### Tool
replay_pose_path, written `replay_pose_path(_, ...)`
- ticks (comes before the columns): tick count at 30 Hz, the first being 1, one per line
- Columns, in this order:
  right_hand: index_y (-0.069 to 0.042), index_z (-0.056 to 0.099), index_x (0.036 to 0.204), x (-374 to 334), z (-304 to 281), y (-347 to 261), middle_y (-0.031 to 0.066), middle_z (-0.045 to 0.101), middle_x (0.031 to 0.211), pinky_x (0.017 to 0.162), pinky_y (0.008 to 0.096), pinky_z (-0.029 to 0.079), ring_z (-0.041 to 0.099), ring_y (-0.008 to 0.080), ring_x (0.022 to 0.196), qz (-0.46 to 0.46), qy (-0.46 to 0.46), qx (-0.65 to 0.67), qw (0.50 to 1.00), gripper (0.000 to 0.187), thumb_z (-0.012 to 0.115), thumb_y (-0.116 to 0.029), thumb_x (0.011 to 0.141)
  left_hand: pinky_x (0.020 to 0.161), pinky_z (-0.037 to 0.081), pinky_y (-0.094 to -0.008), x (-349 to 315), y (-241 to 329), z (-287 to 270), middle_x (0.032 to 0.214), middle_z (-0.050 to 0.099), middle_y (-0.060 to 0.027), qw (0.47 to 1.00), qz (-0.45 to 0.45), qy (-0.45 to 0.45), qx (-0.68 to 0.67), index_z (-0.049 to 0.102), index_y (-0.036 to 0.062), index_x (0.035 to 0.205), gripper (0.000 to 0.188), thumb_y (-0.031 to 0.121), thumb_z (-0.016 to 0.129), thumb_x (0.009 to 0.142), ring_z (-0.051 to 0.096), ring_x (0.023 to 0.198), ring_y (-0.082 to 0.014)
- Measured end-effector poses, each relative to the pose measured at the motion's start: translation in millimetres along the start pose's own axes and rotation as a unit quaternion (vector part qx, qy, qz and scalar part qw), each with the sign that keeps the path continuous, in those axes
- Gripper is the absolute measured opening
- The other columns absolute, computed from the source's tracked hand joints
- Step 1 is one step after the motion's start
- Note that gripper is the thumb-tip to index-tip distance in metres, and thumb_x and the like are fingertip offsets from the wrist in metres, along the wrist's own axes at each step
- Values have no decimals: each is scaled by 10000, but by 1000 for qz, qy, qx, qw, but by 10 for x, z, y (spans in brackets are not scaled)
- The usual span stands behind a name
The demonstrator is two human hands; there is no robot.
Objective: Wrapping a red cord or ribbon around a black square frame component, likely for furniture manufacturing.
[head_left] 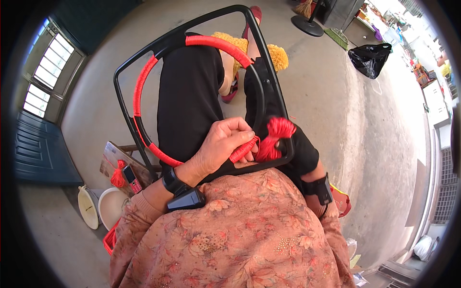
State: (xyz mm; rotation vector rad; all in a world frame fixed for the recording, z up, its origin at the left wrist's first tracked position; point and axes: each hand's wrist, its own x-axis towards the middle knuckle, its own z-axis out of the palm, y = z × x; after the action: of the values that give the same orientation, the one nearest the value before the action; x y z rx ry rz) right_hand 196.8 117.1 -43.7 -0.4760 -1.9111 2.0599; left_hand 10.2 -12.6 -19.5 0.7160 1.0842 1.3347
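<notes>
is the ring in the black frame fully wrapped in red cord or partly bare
Partly bare: red cord wraps several stretches of the ring, but its right side, beyond the left hand, shows black.

Black frame [171, 44], red cord bundle [281, 127], salmon floral blouse [235, 230], black trousers [188, 91]

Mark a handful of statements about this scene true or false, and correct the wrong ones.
1. The left fingers touch the red wrapping on the ring. True.
2. Red covers the entire ring. False: a stretch on its right side shows black.
3. A black plastic bag lies on the floor. True.
4. The frame around the ring is yellow. False: the frame is black.
5. The trousers are white. False: the trousers are black.
</notes>
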Motion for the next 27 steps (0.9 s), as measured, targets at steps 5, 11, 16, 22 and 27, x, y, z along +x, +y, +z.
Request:
replay_pose_path(5,-1,490,1304,315,174,-53,96,599,1214,967,325,438,570,193,1098,-101,50,38,993,450,596,-205,917,528,511,-218,-23,-6,1,744,650,-111,998,47,-19,43,554,6,912,109,112,562,937,635,581,-119)
replay_pose_path(11,-5,488,1303,330,125,69,106,594,1223,978,342,435,566,206,1111,-75,32,71,994,451,584,-231,924,548,516,-228,-24,23,59,745,645,-95,996,32,16,80,589,-1,937,149,147,594,926,627,595,-110)
replay_pose_path(16,-8,486,1302,303,80,206,115,590,1231,987,356,432,563,217,1122,-60,101,155,981,453,575,-252,930,558,517,-244,7,1,-32,741,642,-78,1000,3,-4,-8,599,2,959,212,193,509,978,628,611,-120)
replay_pose_path(22,-12,484,1300,436,45,369,125,584,1241,997,373,428,559,230,1135,-58,166,301,937,456,563,-277,937,535,508,-233,84,-150,-83,756,647,-101,993,110,19,36,611,-3,928,273,229,480,989,622,576,-136)
replay_pose_path(27,-15,482,1299,513,-269,333,134,580,1249,1006,387,425,556,241,1146,-43,127,494,859,460,553,-298,943,519,536,-260,41,-16,-71,800,661,-134,996,-55,-19,-68,600,-15,962,257,210,476,980,654,611,-159)
